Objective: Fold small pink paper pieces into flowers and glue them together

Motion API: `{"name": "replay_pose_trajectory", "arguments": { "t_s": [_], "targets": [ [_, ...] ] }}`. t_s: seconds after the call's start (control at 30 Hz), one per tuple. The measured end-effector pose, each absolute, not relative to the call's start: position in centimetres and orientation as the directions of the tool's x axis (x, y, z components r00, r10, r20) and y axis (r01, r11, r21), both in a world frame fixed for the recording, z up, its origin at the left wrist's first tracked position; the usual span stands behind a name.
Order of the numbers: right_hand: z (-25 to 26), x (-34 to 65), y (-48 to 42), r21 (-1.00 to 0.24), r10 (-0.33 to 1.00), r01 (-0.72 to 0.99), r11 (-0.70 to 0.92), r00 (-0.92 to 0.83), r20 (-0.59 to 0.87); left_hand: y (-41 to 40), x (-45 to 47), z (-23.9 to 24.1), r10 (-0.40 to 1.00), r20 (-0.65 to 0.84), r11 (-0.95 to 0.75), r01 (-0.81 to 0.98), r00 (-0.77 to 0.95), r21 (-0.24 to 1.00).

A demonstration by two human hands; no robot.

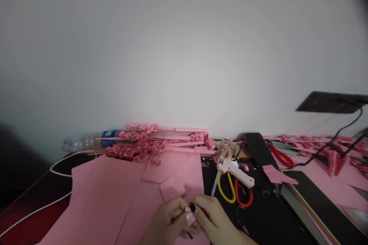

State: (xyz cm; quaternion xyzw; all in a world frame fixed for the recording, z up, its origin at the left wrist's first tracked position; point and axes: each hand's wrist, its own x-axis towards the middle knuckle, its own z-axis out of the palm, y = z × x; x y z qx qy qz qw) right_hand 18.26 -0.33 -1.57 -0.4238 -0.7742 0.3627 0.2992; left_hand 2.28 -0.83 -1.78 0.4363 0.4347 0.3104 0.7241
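Close together at the bottom middle, my left hand (169,220) and my right hand (211,216) pinch a small piece of pink paper (188,209) between thumbs and fingers. Most of that piece is hidden by the fingers. Under and behind the hands lie large pink paper sheets (100,199). A small pink paper square (172,187) rests just beyond my left hand. To the right of my right hand are scissors (227,191) with one yellow and one red handle loop, and a white glue gun (235,172) lies over them.
Pink paper flowers on stems (143,143) are piled along the wall beside a clear plastic bottle (83,141). A white cable (60,174) curves at left. On the right are a black box (257,149), a dark flat slab (324,206), more flowers (310,141) and a black cord (339,134).
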Motion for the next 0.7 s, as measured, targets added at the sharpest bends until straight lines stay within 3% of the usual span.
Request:
{"name": "replay_pose_trajectory", "arguments": {
  "t_s": [0.13, 0.33, 0.5, 0.7],
  "targets": [
    [-1.6, 18.2, -0.6, -0.801, 0.873, 0.468, 0.372, -0.469, 0.132, -0.8, 2.3, -1.9, 0.818, -0.350, 0.425, -0.070, 0.456, 0.903],
    [-1.0, 18.0, -0.6, -0.869, 0.855, 0.352, 0.347, -0.499, 0.139, -0.5, 1.9, -1.9, 0.797, -0.323, 0.418, -0.080, 0.511, 0.905],
    [-1.6, 18.4, -0.3, -0.844, 0.923, 0.422, 0.330, -0.333, 0.194, -0.1, 1.5, -2.6, 0.843, -0.329, 0.409, -0.110, 0.427, 0.906],
    [-1.8, 18.5, -0.4, -0.832, 0.929, 0.454, 0.320, -0.321, 0.182, 0.2, 0.8, -2.1, 0.942, -0.175, 0.173, 0.034, 0.285, 0.984]
  ]
}}
